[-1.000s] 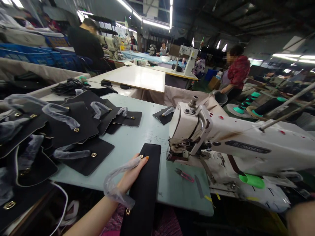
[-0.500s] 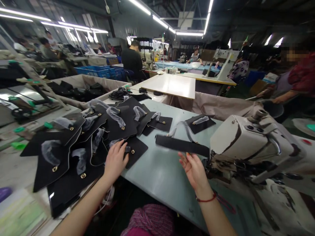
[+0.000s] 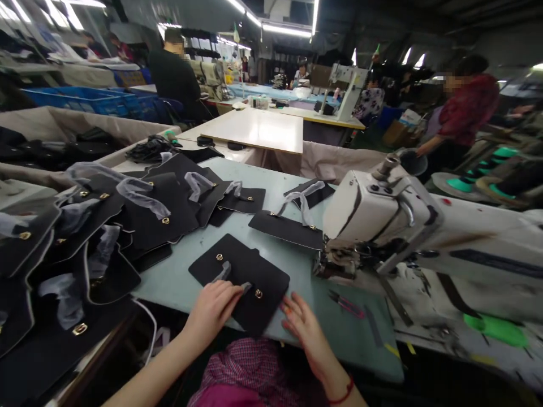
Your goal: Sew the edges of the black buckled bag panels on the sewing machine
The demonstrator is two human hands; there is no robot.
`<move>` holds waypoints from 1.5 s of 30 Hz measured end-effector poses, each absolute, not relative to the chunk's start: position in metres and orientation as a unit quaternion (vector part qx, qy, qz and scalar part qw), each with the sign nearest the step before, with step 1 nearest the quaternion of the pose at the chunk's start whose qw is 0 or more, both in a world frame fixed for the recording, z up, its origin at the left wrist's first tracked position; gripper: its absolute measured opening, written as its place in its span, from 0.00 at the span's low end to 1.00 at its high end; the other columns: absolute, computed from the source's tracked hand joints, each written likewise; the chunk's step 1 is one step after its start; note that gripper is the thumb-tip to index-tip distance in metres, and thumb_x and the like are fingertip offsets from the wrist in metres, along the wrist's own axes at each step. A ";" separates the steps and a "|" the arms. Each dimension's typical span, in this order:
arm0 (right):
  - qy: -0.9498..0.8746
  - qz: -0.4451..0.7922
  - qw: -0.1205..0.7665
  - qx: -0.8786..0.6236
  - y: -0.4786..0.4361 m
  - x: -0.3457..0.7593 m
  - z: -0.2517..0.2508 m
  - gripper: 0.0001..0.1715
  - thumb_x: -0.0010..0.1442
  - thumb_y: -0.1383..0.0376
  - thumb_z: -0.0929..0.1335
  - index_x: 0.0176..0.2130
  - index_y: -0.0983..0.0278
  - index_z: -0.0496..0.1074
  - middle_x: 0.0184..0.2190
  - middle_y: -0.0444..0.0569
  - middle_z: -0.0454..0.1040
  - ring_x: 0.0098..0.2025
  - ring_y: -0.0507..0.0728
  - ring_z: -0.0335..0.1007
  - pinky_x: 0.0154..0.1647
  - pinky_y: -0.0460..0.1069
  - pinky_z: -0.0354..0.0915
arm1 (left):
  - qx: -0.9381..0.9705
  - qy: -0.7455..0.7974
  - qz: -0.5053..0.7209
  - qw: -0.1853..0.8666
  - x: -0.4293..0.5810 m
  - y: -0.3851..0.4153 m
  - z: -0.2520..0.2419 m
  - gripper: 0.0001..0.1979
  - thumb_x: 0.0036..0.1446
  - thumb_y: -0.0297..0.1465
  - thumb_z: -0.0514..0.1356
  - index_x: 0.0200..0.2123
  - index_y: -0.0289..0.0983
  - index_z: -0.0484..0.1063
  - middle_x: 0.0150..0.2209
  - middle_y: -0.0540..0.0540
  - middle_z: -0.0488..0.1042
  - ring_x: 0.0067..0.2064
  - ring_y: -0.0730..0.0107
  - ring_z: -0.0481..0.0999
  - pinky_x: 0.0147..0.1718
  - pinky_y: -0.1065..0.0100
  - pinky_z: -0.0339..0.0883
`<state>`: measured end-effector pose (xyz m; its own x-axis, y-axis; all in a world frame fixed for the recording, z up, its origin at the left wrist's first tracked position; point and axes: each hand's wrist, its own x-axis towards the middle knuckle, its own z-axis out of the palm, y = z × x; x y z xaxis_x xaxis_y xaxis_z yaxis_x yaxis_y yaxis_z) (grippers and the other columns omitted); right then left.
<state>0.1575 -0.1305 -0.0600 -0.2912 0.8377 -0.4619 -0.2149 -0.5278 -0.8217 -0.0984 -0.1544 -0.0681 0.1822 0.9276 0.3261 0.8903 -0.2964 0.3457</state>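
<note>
A black bag flap piece (image 3: pixel 237 271) with gold clasps and a clear plastic strip lies on the pale green table (image 3: pixel 271 192) near its front edge. My left hand (image 3: pixel 212 311) rests on its near edge with fingers curled over the plastic strip. Beside the piece's right corner, my right hand (image 3: pixel 301 322) lies flat on the table with fingers spread. Another long black piece (image 3: pixel 284 229) sits farther back, next to the head of the white sewing machine (image 3: pixel 382 215).
A heap of black flap pieces with gold clasps (image 3: pixel 97 226) covers the table's left side. Pink snips (image 3: pixel 345 303) lie by the machine. Other people work at tables behind, one in red (image 3: pixel 462 113) at the right, one in black (image 3: pixel 173 73) at the back left.
The long black strip has been put down beside the machine. My left hand pulled a flap piece from the heap to the table's front edge, and my right hand came down next to it.
</note>
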 end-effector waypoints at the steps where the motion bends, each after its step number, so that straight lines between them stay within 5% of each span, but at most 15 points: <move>1: -0.325 0.738 0.365 -0.465 -0.131 0.158 -0.059 0.43 0.50 0.51 0.75 0.60 0.62 0.63 0.57 0.57 0.70 0.58 0.63 0.67 0.55 0.56 0.66 | 0.759 0.596 0.258 0.044 -0.083 -0.160 -0.068 0.10 0.65 0.32 0.53 0.44 0.40 0.73 0.37 0.43 0.77 0.38 0.61 0.76 0.38 0.61 0.69; 4: -0.320 0.728 0.412 -0.446 -0.137 0.154 -0.063 0.48 0.52 0.53 0.74 0.65 0.61 0.54 0.56 0.55 0.71 0.58 0.64 0.67 0.58 0.59 0.64 | 0.752 0.585 0.296 0.068 -0.048 -0.180 -0.064 0.12 0.63 0.33 0.56 0.49 0.43 0.71 0.40 0.42 0.78 0.39 0.59 0.78 0.38 0.61 0.71; 8: -0.362 0.638 0.476 -0.485 -0.143 0.160 -0.065 0.38 0.56 0.57 0.72 0.62 0.59 0.62 0.62 0.49 0.64 0.65 0.61 0.57 0.65 0.55 0.57 | 0.774 0.524 0.320 0.157 -0.044 -0.201 -0.047 0.25 0.61 0.34 0.58 0.61 0.54 0.61 0.47 0.46 0.78 0.46 0.58 0.78 0.45 0.61 0.73; 12: -0.492 0.681 0.354 -0.411 -0.139 0.184 -0.034 0.25 0.60 0.56 0.70 0.55 0.61 0.72 0.52 0.50 0.74 0.56 0.62 0.68 0.57 0.54 0.64 | 0.686 0.618 0.345 0.171 -0.088 -0.193 -0.030 0.37 0.56 0.38 0.62 0.66 0.53 0.51 0.64 0.44 0.62 0.63 0.51 0.63 0.60 0.49 0.60; 14: -0.562 0.685 0.285 -0.366 -0.133 0.197 -0.012 0.21 0.62 0.55 0.68 0.50 0.62 0.76 0.44 0.49 0.78 0.48 0.61 0.73 0.50 0.52 0.68 | 0.666 0.636 0.309 0.239 -0.108 -0.183 -0.025 0.41 0.51 0.40 0.67 0.65 0.50 0.54 0.66 0.44 0.59 0.65 0.46 0.59 0.62 0.46 0.54; 18: -0.592 0.660 0.293 -0.357 -0.110 0.215 0.017 0.18 0.61 0.56 0.69 0.48 0.61 0.77 0.43 0.49 0.78 0.45 0.59 0.74 0.48 0.51 0.67 | 0.603 0.509 0.195 0.583 -0.108 -0.178 -0.020 0.15 0.58 0.42 0.61 0.46 0.42 0.77 0.46 0.45 0.79 0.47 0.53 0.78 0.48 0.57 0.71; 20: -0.520 0.666 0.378 -0.379 -0.100 0.221 0.017 0.20 0.62 0.55 0.68 0.50 0.60 0.75 0.47 0.51 0.77 0.47 0.59 0.74 0.50 0.52 0.67 | 0.507 0.494 0.232 0.667 -0.096 -0.184 -0.022 0.14 0.61 0.41 0.59 0.39 0.38 0.78 0.39 0.45 0.81 0.40 0.56 0.80 0.40 0.62 0.74; 23: -0.398 0.687 0.467 -0.389 -0.099 0.225 0.001 0.24 0.64 0.53 0.66 0.55 0.60 0.69 0.53 0.55 0.73 0.51 0.59 0.72 0.51 0.55 0.68 | 0.313 0.563 0.377 0.665 -0.080 -0.192 -0.029 0.13 0.56 0.39 0.64 0.40 0.37 0.75 0.35 0.46 0.81 0.34 0.60 0.81 0.33 0.65 0.75; 28: -0.403 0.759 0.336 -0.386 -0.141 0.204 -0.030 0.27 0.63 0.49 0.66 0.52 0.65 0.70 0.49 0.57 0.75 0.46 0.58 0.74 0.41 0.50 0.71 | 0.109 0.581 0.568 0.572 -0.056 -0.184 -0.044 0.19 0.52 0.31 0.67 0.48 0.40 0.71 0.36 0.45 0.81 0.34 0.58 0.82 0.34 0.61 0.77; 33: -0.464 0.717 0.308 -0.420 -0.167 0.184 -0.026 0.25 0.62 0.50 0.67 0.48 0.67 0.71 0.34 0.49 0.76 0.28 0.50 0.71 0.25 0.42 0.66 | 0.057 0.571 0.595 0.563 -0.029 -0.174 -0.055 0.14 0.57 0.28 0.62 0.48 0.38 0.71 0.36 0.44 0.81 0.35 0.61 0.83 0.37 0.62 0.77; 37: -0.502 0.680 0.313 -0.434 -0.159 0.188 -0.008 0.21 0.62 0.53 0.67 0.43 0.69 0.72 0.29 0.47 0.73 0.29 0.51 0.72 0.23 0.41 0.64 | 0.021 0.576 0.572 0.584 -0.011 -0.179 -0.062 0.16 0.59 0.28 0.61 0.51 0.37 0.69 0.36 0.42 0.81 0.35 0.59 0.82 0.39 0.57 0.77; 42: -0.553 0.613 0.307 -0.474 -0.154 0.191 0.004 0.16 0.63 0.58 0.66 0.39 0.69 0.73 0.25 0.46 0.73 0.27 0.50 0.72 0.23 0.41 0.62 | 0.013 0.608 0.566 0.557 0.003 -0.204 -0.072 0.28 0.55 0.24 0.63 0.58 0.44 0.63 0.61 0.43 0.67 0.57 0.61 0.73 0.55 0.63 0.67; 45: -0.575 0.607 0.308 -0.454 -0.156 0.188 0.010 0.14 0.64 0.59 0.66 0.38 0.68 0.74 0.25 0.46 0.74 0.27 0.50 0.72 0.25 0.40 0.62 | 0.008 0.610 0.549 0.572 0.006 -0.220 -0.063 0.31 0.55 0.26 0.64 0.60 0.49 0.61 0.65 0.47 0.62 0.60 0.62 0.68 0.56 0.64 0.65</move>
<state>0.1882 -0.1565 0.0096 -0.3983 0.8959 -0.1970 0.1485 -0.1489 -0.9776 0.0059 -0.2199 -0.0631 -0.3462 0.6364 -0.6893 -0.6180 0.3982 0.6779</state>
